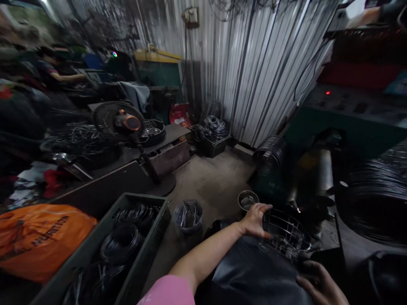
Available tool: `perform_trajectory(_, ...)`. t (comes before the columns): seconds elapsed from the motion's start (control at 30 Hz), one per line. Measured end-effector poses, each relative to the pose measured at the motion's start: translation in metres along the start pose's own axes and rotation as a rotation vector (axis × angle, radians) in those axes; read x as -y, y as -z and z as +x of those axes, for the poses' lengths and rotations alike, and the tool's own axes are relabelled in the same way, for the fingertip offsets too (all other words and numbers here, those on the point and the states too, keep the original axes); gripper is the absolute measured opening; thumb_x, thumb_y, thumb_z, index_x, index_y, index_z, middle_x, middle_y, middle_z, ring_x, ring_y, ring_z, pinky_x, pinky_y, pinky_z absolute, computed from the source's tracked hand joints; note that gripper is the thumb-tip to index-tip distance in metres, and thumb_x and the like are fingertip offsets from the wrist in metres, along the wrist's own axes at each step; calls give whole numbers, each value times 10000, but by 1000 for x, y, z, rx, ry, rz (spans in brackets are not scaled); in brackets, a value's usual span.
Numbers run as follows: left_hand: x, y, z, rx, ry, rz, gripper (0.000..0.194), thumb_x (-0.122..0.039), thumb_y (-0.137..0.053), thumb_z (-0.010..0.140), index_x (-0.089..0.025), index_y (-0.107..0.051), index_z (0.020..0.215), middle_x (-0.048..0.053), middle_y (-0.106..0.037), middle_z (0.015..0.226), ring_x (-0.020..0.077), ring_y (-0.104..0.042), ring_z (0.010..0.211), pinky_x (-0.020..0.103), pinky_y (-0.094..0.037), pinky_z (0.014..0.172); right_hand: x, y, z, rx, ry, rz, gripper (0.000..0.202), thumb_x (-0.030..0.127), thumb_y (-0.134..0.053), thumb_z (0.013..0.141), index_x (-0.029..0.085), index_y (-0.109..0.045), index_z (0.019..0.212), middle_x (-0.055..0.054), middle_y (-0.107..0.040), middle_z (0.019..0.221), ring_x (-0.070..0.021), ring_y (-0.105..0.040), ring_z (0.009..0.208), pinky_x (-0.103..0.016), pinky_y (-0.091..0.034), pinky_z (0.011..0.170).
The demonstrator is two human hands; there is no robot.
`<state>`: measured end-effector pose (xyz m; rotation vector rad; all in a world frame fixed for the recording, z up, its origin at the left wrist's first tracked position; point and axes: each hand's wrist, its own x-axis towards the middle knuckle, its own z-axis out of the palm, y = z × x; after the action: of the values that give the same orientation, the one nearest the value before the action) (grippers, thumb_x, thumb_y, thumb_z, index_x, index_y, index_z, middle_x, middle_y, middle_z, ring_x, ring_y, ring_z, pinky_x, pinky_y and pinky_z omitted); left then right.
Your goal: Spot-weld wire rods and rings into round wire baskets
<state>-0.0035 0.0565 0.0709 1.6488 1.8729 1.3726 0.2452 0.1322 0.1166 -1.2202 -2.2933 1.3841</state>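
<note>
My left hand (254, 222) reaches forward with its fingers and thumb curled round the left edge of a round wire frame (288, 233) made of rings and cross wires. The frame sits tilted over a dark cover (254, 269) across my lap. Nearer to me, my right hand (322, 281) is beside the frame's lower right, with its fingers bent and the thumb near them. Whatever lies between those fingertips is too dark to make out. Just beyond my left hand stands a small metal bowl (248, 199). A machine with a metal cylinder (324, 171) rises behind the frame.
A crate (127, 199) of wire rings and an orange bag (44, 237) lie to the left. A tub of wire pieces (188, 216) stands on the floor. Coiled wire rings (375, 199) are at the right. A fan (122, 120) stands ahead; a co-worker (57, 72) sits far left.
</note>
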Motion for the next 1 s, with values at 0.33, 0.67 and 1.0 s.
perform_trajectory(0.33, -45, 10, -12, 66, -97, 405, 683, -273, -705, 503, -143, -518, 1147, 165, -489, 1294, 344, -393, 1229, 513, -250, 1051, 55, -43, 32, -197, 152, -160, 148, 191, -558, 565, 209, -470, 682, 41, -545, 635, -142, -523, 610, -232, -384, 556)
perform_trajectory(0.67, -57, 2, -13, 95, -85, 401, 623, -247, -693, 509, -199, -530, 1109, 127, -499, 1297, 332, -411, 1225, 464, -296, 1033, 41, -53, 19, -344, 265, -214, 137, 132, -514, 708, 224, -586, 780, 18, -632, 681, -151, -594, 641, -228, -432, 603)
perform_trajectory(1.0, -57, 2, -2, 114, -52, 335, 605, -230, -695, 510, -190, -525, 1089, 107, -525, 1257, 296, -452, 1199, 424, -356, 1015, 39, -23, 16, -22, 531, -404, 306, 121, -588, 767, 167, -631, 1067, -81, -664, 985, -190, -635, 883, -274, -495, 752)
